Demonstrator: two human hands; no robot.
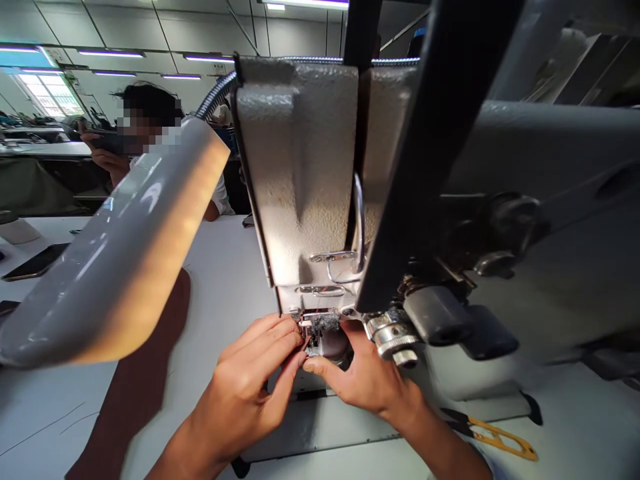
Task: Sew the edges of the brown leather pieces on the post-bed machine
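Note:
My left hand [255, 373] is at the needle area of a sewing machine [305, 180], thumb and fingertips pinched on a small reddish piece of fabric [306, 343]. Close beside it, my right hand [373, 377] curves around a dark, rounded part [334, 343] under the machine head. Its thumb and forefinger are spread apart, with the thumb tip near the left fingertips; the other fingers are mostly hidden. Grey fluff [327, 323] clings around the presser foot area. Left of my hands, a long brown fabric piece [145, 380] lies on the white table [220, 267].
A grey lamp [115, 260] juts in from the left. Yellow-handled thread snips [503, 439] lie at lower right, near the machine base. A phone [37, 261] and loose threads are on the table. Across it, a person [150, 133] holds a dark object.

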